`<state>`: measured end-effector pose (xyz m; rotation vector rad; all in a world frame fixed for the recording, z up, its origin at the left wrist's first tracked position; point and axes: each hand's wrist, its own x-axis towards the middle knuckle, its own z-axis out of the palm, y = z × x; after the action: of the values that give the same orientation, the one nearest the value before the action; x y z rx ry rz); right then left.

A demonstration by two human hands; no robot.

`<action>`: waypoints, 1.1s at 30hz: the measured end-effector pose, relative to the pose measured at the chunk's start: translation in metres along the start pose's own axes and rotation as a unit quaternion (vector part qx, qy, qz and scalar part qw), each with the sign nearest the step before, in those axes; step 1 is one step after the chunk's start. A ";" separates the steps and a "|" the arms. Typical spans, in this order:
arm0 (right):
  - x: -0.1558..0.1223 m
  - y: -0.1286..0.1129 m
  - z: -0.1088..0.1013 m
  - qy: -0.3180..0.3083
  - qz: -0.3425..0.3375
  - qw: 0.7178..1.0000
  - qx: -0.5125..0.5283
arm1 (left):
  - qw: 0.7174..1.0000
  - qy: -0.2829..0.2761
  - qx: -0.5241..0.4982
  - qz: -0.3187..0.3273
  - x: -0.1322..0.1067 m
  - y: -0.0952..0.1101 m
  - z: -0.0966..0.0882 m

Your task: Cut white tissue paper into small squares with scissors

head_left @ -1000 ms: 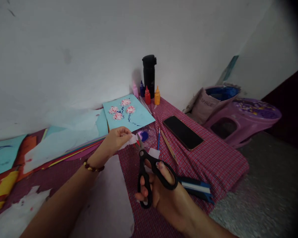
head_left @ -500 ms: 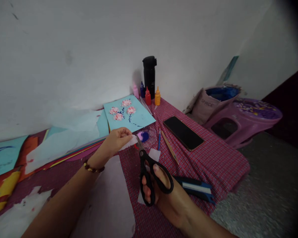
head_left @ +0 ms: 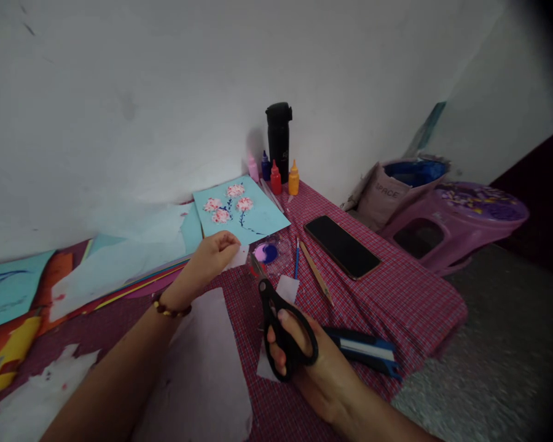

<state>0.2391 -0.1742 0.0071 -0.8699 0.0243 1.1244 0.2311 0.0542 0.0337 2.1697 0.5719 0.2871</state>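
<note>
My left hand [head_left: 209,258] pinches a small white scrap of paper [head_left: 238,256] above the red checked cloth [head_left: 387,294]. My right hand [head_left: 313,362] has its fingers through the black handles of a pair of scissors [head_left: 279,322], whose blades point up toward the scrap and look nearly closed beside it. A bead bracelet [head_left: 168,310] circles my left wrist. A large white sheet [head_left: 203,374] lies under my left forearm. Another small white piece [head_left: 286,287] lies on the cloth by the scissors.
A light blue card with painted pink flowers [head_left: 239,212], a paint palette [head_left: 267,252], two brushes [head_left: 311,267], a black phone [head_left: 341,245], paint bottles [head_left: 276,175], a black flask [head_left: 279,138] and a blue stapler [head_left: 364,353] sit around. Coloured paper [head_left: 74,276] lies left; a purple stool [head_left: 461,221] stands right.
The scissor handles have come together and the blades have narrowed at the scrap. My left hand shifted slightly left with the paper.
</note>
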 end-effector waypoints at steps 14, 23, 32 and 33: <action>0.001 0.000 0.001 -0.008 0.053 0.999 0.002 | 0.971 -0.112 0.193 0.080 0.010 -0.022 -0.018; 0.002 0.000 -0.004 -0.028 0.110 0.993 0.037 | 0.970 -0.111 0.195 0.090 0.011 -0.025 -0.018; 0.001 0.000 -0.011 -0.073 0.118 0.987 0.086 | 0.974 -0.110 0.180 0.085 0.009 -0.023 -0.019; 0.001 0.000 -0.012 -0.074 0.119 0.986 0.088 | 0.974 -0.113 0.178 0.082 0.009 -0.024 -0.019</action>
<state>0.2446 -0.1810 -0.0016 -0.6351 0.1045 1.3862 0.2242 0.0839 0.0262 2.5586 0.3329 0.0220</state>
